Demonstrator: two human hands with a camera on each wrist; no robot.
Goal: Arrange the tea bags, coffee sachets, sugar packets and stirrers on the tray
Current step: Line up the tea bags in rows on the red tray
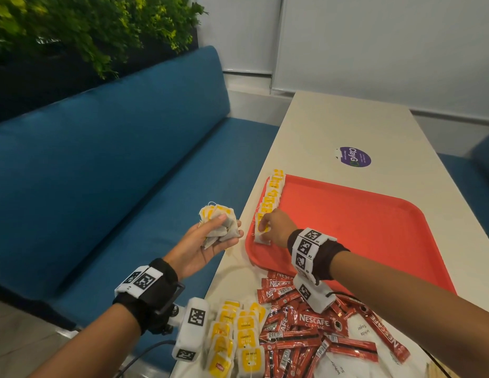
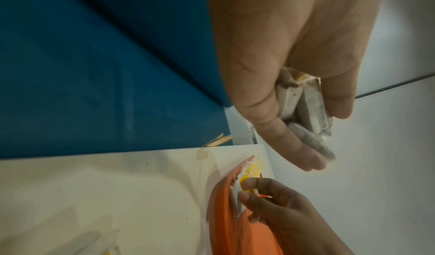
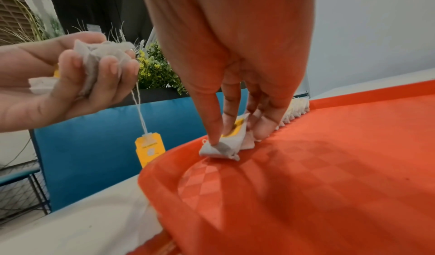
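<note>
A red tray (image 1: pixel 347 227) (image 3: pixel 329 166) (image 2: pixel 219 212) lies on the white table. A row of yellow-tagged tea bags (image 1: pixel 273 192) (image 3: pixel 296 110) leans along its left edge. My right hand (image 1: pixel 262 230) (image 3: pixel 226 134) pinches one tea bag (image 1: pixel 261 237) (image 3: pixel 226 145) (image 2: pixel 235 197) with its fingertips, at the near end of that row by the tray's near-left corner. My left hand (image 1: pixel 210 241) (image 2: pixel 306 119) (image 3: pixel 94 69) is palm up, just left of the table edge over the bench. It grips a bunch of tea bags (image 1: pixel 218 219) (image 2: pixel 303 101) (image 3: pixel 103 54). One tag (image 3: pixel 149 149) dangles from the bunch on its string.
Near me on the table lie loose tea bags (image 1: pixel 238 336), a heap of red Nescafe sachets (image 1: pixel 306 323) and white sugar packets (image 1: pixel 358 328). A purple sticker (image 1: pixel 354 157) is beyond the tray. A blue bench (image 1: pixel 101 173) runs along the table's left side, with plants behind it.
</note>
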